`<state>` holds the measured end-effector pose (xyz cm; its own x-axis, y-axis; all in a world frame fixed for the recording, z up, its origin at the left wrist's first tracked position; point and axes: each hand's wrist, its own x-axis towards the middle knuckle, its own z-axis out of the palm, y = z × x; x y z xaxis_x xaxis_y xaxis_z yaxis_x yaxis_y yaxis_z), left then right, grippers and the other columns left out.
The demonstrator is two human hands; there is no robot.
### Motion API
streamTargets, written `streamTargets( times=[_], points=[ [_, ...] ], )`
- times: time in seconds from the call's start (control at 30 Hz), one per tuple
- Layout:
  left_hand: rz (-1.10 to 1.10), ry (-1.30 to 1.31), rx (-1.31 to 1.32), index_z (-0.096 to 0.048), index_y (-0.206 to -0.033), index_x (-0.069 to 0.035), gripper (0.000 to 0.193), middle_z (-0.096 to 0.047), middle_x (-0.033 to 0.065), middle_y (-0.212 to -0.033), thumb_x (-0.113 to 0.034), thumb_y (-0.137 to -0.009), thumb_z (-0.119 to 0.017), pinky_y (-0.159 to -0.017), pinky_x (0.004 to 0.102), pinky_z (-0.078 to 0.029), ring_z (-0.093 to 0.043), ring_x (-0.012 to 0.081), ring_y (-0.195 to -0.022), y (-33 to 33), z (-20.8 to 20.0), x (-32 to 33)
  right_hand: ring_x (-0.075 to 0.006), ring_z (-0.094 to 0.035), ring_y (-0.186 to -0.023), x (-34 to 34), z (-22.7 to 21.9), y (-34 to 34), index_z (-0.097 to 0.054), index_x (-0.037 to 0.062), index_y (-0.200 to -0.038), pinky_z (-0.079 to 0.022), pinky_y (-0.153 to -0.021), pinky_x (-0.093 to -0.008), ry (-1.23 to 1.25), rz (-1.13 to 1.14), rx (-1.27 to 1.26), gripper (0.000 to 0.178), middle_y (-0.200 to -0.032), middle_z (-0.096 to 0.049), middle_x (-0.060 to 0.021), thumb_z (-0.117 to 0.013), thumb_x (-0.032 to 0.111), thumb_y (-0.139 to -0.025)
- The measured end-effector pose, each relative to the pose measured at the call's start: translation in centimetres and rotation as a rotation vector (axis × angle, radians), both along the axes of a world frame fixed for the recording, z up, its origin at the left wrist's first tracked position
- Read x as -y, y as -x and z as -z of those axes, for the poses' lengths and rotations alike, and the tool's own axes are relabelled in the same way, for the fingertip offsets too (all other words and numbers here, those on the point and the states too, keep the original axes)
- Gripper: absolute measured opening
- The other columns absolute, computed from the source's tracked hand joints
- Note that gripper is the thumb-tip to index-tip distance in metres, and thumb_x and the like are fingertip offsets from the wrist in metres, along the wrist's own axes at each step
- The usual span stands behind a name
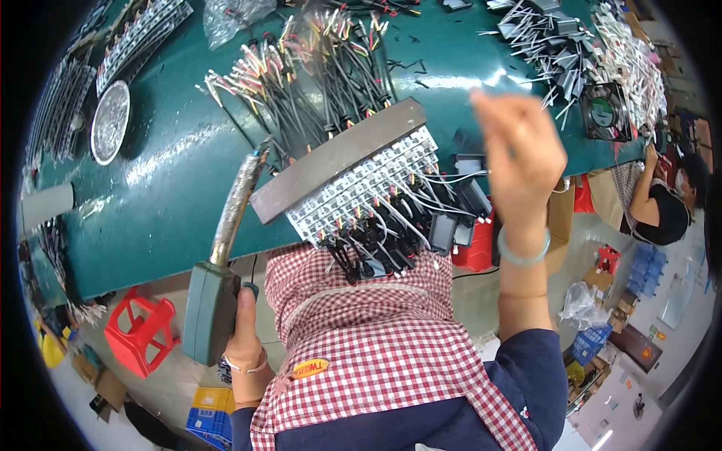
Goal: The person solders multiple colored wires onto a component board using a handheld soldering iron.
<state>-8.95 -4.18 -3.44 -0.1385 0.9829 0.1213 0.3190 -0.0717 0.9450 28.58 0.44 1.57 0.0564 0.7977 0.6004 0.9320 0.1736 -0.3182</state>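
My left hand [242, 338] grips the green, boxy handle of a soldering gun [201, 312]. Its long silver barrel points up, with the tip beside the end of a dark grey bar [338, 161]. This bar lies slantwise across a row of white circuit boards [368, 184] at the near edge of the table. White and black wires hang from the boards' near side, and black cables with bare coloured ends [308, 75] fan out beyond the bar. My right hand [524, 154] is raised right of the boards, fingers curled into a pinch; motion blurs the fingertips, hiding what they hold.
A round silver dish [110, 122] and strips of boards [143, 41] occupy the green table's left side. Black housings with white wires [545, 45] pile up at the far right, near a small black fan [606, 111]. Another person [665, 195] works at right. A red stool [141, 331] stands below left.
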Motion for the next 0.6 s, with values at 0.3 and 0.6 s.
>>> streamTargets(
  times=[0.3, 0.6],
  points=[
    [0.25, 0.033, -0.245, -0.07, -0.094, 0.003, 0.028, -0.069, 0.02, -0.094, 0.002, -0.067, -0.073, -0.071, 0.0366, -0.056, -0.069, 0.0329, -0.08, -0.4, -1.7, 0.9, -0.0201, -0.059, -0.062, 4.5, 3.9, 10.7, -0.07, 0.0021, -0.094, -0.046, -0.052, -0.0301, 0.183, -0.099, -0.313, 0.027, -0.077, -0.058, -0.0073, -0.073, -0.009, -0.07],
    [0.429, -0.095, -0.302, -0.07, -0.084, 0.006, 0.024, -0.068, 0.0172, -0.086, 0.006, -0.06, -0.071, -0.063, 0.0347, -0.057, -0.07, 0.0322, -0.076, -1.9, -3.2, -0.2, -0.02, -0.061, -0.063, 4.6, 4.7, 11.6, -0.07, 0.002, -0.092, -0.048, -0.052, -0.0293, 0.127, -0.058, -0.242, 0.027, -0.076, -0.059, -0.007, -0.074, -0.011, -0.069]
  ],
)
